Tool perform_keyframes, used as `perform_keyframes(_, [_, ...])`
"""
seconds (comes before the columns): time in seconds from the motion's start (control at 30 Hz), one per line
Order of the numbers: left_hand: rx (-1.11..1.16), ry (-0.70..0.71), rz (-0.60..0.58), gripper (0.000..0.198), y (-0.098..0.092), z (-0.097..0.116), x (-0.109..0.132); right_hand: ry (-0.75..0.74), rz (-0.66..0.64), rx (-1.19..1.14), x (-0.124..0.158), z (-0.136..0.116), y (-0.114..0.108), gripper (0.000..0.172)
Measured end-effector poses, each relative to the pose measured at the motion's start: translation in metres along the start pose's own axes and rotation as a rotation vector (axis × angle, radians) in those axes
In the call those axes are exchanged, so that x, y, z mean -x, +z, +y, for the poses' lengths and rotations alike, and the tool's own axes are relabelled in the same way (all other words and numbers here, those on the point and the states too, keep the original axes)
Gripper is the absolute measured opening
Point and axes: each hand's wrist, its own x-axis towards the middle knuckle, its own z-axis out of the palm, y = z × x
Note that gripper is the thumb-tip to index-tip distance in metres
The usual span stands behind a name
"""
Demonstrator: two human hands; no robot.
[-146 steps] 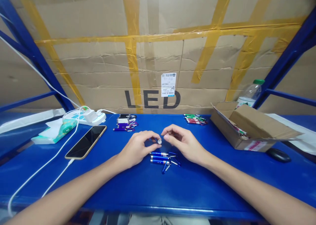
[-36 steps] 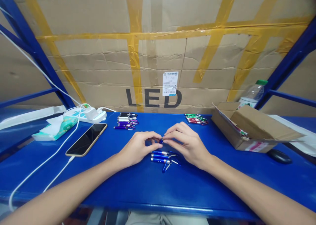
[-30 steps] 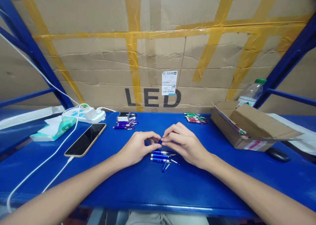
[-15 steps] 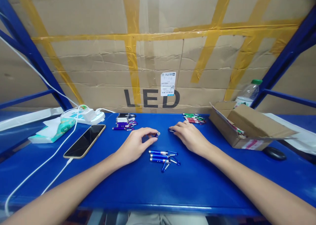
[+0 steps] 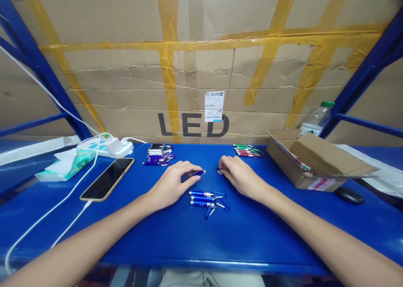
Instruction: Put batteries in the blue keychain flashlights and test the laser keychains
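Note:
My left hand [image 5: 171, 184] pinches a small blue keychain flashlight [image 5: 199, 172] just above the blue table [image 5: 189, 240], its silver tip pointing right. My right hand [image 5: 239, 173] rests on the table a little to the right, fingers curled over a small dark piece [image 5: 218, 170] that I cannot make out. A few blue flashlights with clips [image 5: 206, 198] lie between my wrists. Further back lie a group of purple, silver and black flashlights [image 5: 157, 154] and a group of green and red ones [image 5: 247, 151].
A phone [image 5: 107, 179] on a white cable lies at the left, near a power strip [image 5: 107, 146] and a tissue pack [image 5: 63, 167]. An open cardboard box [image 5: 315, 161], a bottle [image 5: 316, 119] and a black mouse [image 5: 349, 195] are at the right. A taped cardboard wall stands behind.
My hands were together on one flashlight; they have parted. The left keeps the flashlight and the right has moved right and back, down onto the table.

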Motion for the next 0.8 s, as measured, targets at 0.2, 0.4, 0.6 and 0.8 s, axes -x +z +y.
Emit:
perform_keyframes(0.2, [-0.042,0.029,-0.014,0.028,0.002,-0.001,0.0,-0.092,0.148,-0.295,-0.002,-0.027,-0.013,0.008])
perform_keyframes(0.4, [-0.066,0.107,0.009,0.032,0.004,0.002,0.003,-0.195,0.168,-0.323,0.002,-0.04,-0.014,0.011])
perform_keyframes(0.6, [0.022,0.073,-0.015,0.03,0.004,0.005,0.003,-0.255,0.177,-0.296,0.004,-0.039,-0.014,0.012])
perform_keyframes(0.8, [0.241,-0.118,-0.096,0.031,0.006,0.008,0.002,-0.392,0.184,-0.136,0.006,-0.04,-0.015,0.018])
